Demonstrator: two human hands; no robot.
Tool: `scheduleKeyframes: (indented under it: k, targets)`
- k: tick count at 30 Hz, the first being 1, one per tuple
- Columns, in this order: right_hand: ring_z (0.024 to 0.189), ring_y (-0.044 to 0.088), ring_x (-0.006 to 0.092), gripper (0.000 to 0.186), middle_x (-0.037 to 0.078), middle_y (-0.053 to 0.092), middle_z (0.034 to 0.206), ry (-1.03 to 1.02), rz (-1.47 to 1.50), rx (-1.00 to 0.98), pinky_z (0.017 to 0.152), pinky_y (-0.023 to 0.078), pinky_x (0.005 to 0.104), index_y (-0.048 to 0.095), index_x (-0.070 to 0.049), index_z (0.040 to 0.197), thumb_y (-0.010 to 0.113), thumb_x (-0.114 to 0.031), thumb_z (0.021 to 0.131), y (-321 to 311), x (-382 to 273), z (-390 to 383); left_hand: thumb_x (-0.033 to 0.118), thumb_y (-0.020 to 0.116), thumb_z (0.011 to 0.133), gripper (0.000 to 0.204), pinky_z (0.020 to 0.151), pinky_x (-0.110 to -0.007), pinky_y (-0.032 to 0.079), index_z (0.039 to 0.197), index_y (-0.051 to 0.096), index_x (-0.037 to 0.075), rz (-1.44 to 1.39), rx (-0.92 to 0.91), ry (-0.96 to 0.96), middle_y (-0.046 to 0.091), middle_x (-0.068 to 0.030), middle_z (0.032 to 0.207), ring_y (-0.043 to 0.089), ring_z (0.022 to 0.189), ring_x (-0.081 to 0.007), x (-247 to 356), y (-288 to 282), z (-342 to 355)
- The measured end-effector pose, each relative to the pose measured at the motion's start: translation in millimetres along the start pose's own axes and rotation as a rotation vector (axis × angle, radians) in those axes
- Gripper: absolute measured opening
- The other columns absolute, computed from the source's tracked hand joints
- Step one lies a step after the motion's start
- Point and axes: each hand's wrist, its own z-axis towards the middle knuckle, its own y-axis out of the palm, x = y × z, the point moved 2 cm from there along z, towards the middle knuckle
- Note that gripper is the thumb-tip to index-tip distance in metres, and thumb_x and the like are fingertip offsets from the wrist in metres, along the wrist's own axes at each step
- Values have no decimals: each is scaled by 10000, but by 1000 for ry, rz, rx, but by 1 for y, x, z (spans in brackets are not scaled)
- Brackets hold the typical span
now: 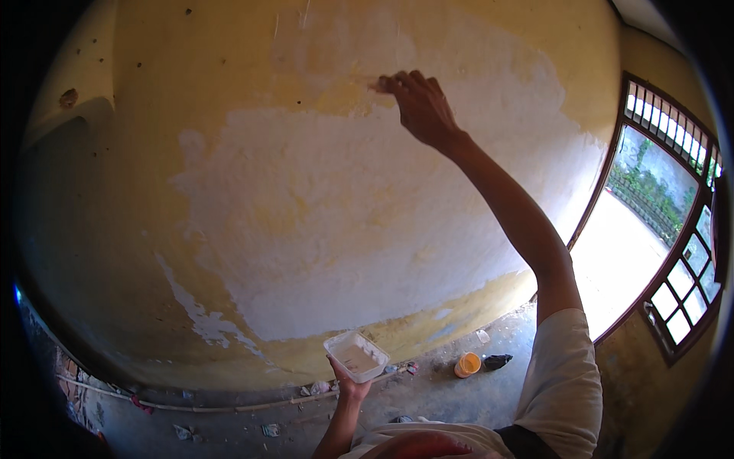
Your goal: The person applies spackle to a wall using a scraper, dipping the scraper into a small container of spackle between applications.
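Yellow wall (145,176), broad pale patch (367,229) across it. Hands well apart. Left hand (350,388) grips white tub (375,372) from beneath, mouth up, presumably so its pale contents (353,356) don't spill. Right hand (422,109) raised high at the wall; what it holds, if anything, too blurred to tell. Orange pot (467,365) on floor (436,405).

No readable text or signs.

1 fisheye view, head-worn — facing nearby wall (344,214)
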Motion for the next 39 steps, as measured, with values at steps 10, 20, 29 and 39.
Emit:
scheduleKeyframes:
  k: [10, 20, 29, 39]
  targets:
    - [1126, 617, 285, 371, 87, 692, 1172, 177, -120, 133, 910, 505, 470, 706, -141, 1167, 560, 9, 861, 8, 103, 113, 738, 494, 920, 693, 1063, -542, 445, 1392, 549, 233, -31, 93, 52, 608, -6, 1335, 557, 1251, -274, 15, -11, 0]
    - [1126, 572, 275, 494, 92, 617, 1215, -12, 123, -122, 897, 454, 447, 612, -80, 1313, 660, -20, 825, 73, -68, -120, 725, 460, 943, 670, 1056, -548, 449, 1383, 552, 229, 8, 115, -3, 609, -9, 1327, 561, 1244, -274, -1, 6, 2]
    - [971, 649, 383, 239, 175, 694, 1025, 336, 627, -185, 853, 515, 489, 673, -24, 1137, 556, -37, 928, 23, -81, -19, 714, 446, 955, 660, 1055, -534, 453, 1376, 558, 218, -73, 82, 9, 608, -10, 1329, 562, 1243, -267, 22, -1, -1]
    - [1064, 657, 309, 341, 108, 725, 1117, -39, 146, 361, 903, 536, 444, 736, -128, 1113, 558, 10, 857, 21, 3, 217, 723, 432, 953, 670, 1053, -544, 442, 1360, 559, 206, -76, 106, 83, 594, -13, 1310, 557, 1219, -274, 57, -19, -21]
